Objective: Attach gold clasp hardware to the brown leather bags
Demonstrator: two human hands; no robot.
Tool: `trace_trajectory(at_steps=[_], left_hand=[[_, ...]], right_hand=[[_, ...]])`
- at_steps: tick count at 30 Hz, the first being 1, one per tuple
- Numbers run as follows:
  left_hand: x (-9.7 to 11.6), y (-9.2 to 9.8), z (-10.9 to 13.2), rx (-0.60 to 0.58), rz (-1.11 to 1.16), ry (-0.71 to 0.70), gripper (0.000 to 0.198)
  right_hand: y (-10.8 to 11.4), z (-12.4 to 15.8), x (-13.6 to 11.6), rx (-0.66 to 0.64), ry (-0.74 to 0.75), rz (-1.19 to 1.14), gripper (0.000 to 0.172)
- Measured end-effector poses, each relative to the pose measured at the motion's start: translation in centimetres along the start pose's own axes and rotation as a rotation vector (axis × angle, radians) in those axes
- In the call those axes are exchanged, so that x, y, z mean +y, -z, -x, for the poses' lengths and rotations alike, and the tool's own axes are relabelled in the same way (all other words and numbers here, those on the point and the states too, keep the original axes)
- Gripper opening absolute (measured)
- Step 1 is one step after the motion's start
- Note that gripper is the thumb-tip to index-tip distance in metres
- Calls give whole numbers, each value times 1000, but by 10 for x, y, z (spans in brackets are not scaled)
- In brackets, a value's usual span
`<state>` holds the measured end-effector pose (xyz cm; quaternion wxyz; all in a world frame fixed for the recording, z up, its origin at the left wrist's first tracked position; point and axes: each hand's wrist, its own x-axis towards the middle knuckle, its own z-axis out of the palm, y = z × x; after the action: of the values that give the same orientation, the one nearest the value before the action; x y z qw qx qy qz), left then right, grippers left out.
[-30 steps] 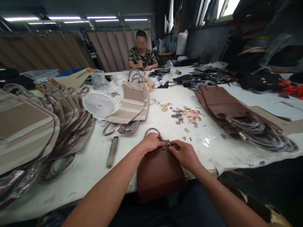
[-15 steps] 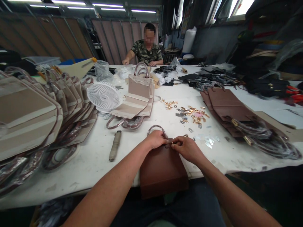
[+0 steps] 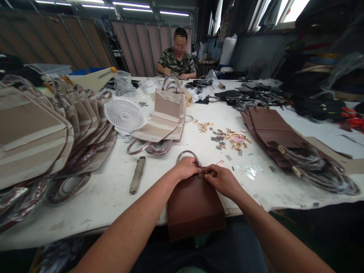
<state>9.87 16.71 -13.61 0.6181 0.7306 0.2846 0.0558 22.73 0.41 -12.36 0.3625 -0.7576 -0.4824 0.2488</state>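
Note:
A brown handbag panel (image 3: 196,204) lies over the table's front edge, its lower end hanging above my lap. A plastic-wrapped handle (image 3: 187,154) arches at its far end. My left hand (image 3: 187,168) is closed on the panel's upper edge, thumb toward the small tab there. From the other side my right hand (image 3: 218,178) pinches at the same tab; a glint of metal shows at the fingertips, but the piece is mostly hidden. Just beyond the right hand, a thin gold fitting (image 3: 220,163) lies on the table.
Gold and grey metal fittings (image 3: 231,138) are scattered ahead on the right, near clear plastic pieces (image 3: 250,170). Brown bag panels (image 3: 278,129) lie right, beige-lined panels (image 3: 31,132) left. A white fan (image 3: 124,115) and a wrapped tool (image 3: 137,175) stand left of centre. A co-worker (image 3: 178,60) sits opposite.
My right hand has shifted slightly left, closer to my left hand at the tab. The co-worker's raised hand has moved in toward the body.

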Motion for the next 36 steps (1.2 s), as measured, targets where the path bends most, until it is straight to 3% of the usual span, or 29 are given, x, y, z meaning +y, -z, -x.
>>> trace_trajectory(at_steps=[11, 15, 22, 29, 36], left_hand=[[-5, -5, -1, -4, 76, -28, 14], [-3, -6, 1, 3, 99, -33, 18], [4, -6, 6, -7, 141, -47, 21], [3, -5, 8, 48, 83, -38, 16], [15, -5, 14, 21, 109, -69, 18]], right_hand=[[10, -12, -6, -151, 66, 19, 15], [6, -13, -7, -123, 69, 86, 20], [-10, -3, 2, 85, 54, 105, 19], [-1, -15, -10, -25, 21, 270, 10], [-4, -16, -8, 54, -39, 158, 9]])
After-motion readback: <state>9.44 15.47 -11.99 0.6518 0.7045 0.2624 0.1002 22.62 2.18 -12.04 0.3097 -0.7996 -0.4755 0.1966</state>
